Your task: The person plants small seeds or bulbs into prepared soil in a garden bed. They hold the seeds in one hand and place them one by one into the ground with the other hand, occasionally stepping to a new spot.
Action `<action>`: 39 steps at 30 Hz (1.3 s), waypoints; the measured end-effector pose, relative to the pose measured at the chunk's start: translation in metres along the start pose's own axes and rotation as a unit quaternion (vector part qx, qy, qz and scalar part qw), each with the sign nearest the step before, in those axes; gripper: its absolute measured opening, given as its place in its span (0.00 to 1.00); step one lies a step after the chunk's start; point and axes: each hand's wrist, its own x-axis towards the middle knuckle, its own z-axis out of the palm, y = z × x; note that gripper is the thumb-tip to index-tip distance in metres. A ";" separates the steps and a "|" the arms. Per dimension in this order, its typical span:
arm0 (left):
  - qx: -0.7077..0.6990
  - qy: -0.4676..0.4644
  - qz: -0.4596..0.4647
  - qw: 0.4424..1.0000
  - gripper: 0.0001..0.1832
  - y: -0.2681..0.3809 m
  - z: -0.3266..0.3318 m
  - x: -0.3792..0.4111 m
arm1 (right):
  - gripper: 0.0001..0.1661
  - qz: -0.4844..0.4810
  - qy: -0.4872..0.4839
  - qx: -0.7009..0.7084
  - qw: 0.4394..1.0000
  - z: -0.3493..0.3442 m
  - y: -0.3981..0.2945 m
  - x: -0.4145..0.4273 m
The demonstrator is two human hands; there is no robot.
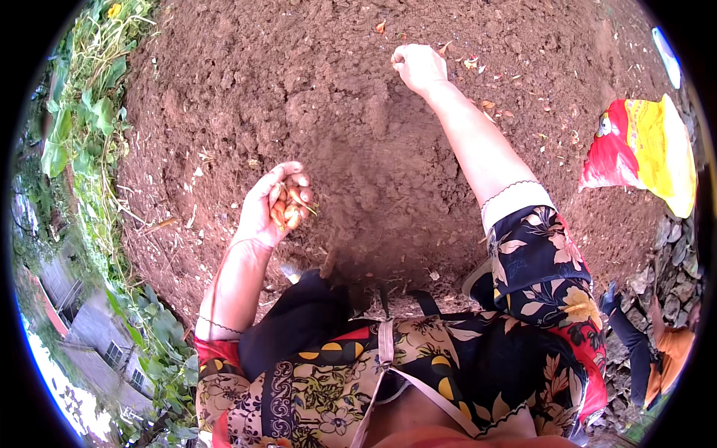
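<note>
My left hand [278, 204] is cupped palm up around several small orange-brown bulbs [288, 210], which look like shallot or onion sets; a thin green stem pokes out from them. Stretched out ahead, my right hand [419, 66] is low over the brown tilled soil [358, 129], its fingers curled together; whether something is between the fingertips is hidden. Just beyond it a small orange bulb [381, 26] lies on the soil. Bits of dry papery skin [470, 63] are scattered to the right of that hand.
A red and yellow plastic sack [644, 148] lies at the right, near a strip of stones [678, 252]. Leafy vines [103, 112] border the soil on the left. Another person in an orange top [671, 353] is at the lower right, and houses [106, 336] stand at the lower left.
</note>
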 end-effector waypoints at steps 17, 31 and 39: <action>0.020 0.021 0.026 0.999 0.14 -0.004 0.013 0.002 | 0.09 -0.120 0.146 0.102 0.977 -0.047 0.048 -0.041; 0.043 0.018 0.016 0.999 0.14 -0.013 0.025 0.003 | 0.11 0.152 -0.072 -0.088 0.982 -0.041 0.148 -0.092; 0.045 0.026 0.032 0.998 0.13 -0.010 0.021 -0.003 | 0.11 0.117 -0.048 -0.116 0.985 -0.038 0.137 -0.099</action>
